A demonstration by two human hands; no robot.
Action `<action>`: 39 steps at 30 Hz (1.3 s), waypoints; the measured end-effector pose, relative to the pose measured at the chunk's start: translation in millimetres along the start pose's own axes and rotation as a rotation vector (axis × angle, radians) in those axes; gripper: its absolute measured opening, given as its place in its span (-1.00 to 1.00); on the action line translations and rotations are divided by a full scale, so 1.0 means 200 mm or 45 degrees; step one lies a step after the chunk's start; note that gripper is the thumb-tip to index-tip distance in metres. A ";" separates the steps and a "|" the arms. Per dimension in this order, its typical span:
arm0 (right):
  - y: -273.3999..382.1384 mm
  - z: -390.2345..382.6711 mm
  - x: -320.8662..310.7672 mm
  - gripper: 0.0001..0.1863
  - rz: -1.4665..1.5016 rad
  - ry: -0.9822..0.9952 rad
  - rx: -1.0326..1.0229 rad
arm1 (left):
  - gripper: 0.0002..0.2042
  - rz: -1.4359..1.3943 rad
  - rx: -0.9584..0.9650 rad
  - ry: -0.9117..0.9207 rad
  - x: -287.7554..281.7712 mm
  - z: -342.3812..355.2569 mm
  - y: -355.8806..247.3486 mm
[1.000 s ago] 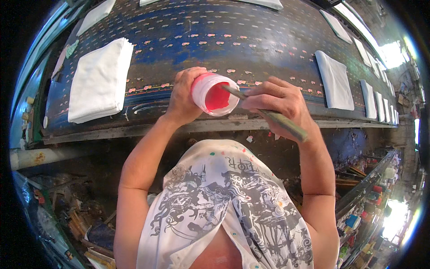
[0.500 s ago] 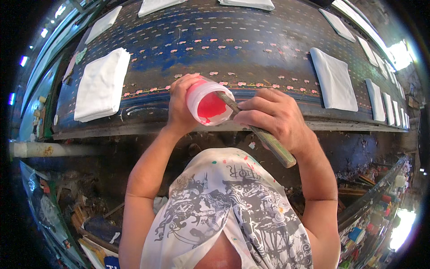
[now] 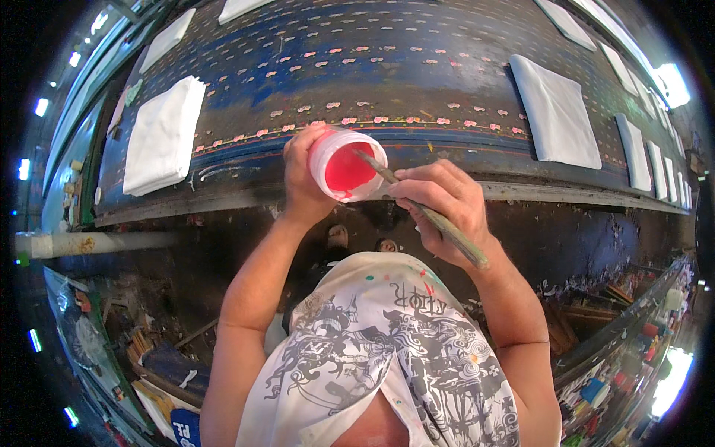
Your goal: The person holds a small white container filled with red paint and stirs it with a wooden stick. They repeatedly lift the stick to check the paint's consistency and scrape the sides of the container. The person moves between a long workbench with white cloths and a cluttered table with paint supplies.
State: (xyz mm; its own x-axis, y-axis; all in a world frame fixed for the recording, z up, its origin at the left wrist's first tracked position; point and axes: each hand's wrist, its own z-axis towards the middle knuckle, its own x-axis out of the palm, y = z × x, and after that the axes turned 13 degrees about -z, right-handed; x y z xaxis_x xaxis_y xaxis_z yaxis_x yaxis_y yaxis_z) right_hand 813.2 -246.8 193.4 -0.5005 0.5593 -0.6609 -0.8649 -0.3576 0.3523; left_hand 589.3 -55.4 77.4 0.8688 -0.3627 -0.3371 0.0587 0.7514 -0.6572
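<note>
My left hand [image 3: 304, 170] is wrapped around the left side of a white plastic jar [image 3: 322, 160], which tilts with its mouth toward me. Bright red-pink paint [image 3: 348, 173] coats the inside of the jar, and some is smeared at the rim. In my right hand [image 3: 447, 205] is a worn wooden stirring stick [image 3: 454, 237], gripped between thumb and fingers. Its far end reaches into the jar's mouth, while the thick near end juts out below my hand toward me.
Ahead stretches a long dark table [image 3: 417, 89] marked with rows of small pink prints. A white folded cloth stack [image 3: 162, 138] lies at left, another white cloth [image 3: 555, 112] at right. A cluttered shelf [image 3: 633, 350] with bottles stands at lower right; a pale pipe [image 3: 97, 243] is at left.
The stick's angle in the jar has shifted, and my right hand has turned and moved slightly left. The jar sits slightly higher and further left in view. Both hands keep their hold.
</note>
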 end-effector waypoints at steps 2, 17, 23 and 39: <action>0.02 -0.02 -0.01 -0.68 -0.014 0.034 0.009 | 0.06 0.019 0.004 0.001 0.01 0.00 0.01; 0.12 0.09 0.25 -0.44 -0.222 0.110 0.214 | -0.07 -0.184 -0.250 0.156 0.03 -0.05 0.35; 0.11 0.20 0.35 -0.49 -0.338 0.136 0.229 | 0.14 -0.218 -0.349 0.142 0.02 -0.16 0.39; 0.15 0.19 0.34 -0.79 -0.281 0.016 0.296 | 0.19 -0.723 -0.393 0.543 -0.07 -0.04 0.52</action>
State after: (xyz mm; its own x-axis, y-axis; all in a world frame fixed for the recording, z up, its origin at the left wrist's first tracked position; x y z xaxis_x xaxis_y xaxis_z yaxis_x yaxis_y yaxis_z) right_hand 751.0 -190.5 184.5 -0.3007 0.5946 -0.7457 -0.9389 -0.0476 0.3407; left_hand 579.4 24.4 8.5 0.4781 -0.8745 -0.0817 0.2441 0.2216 -0.9441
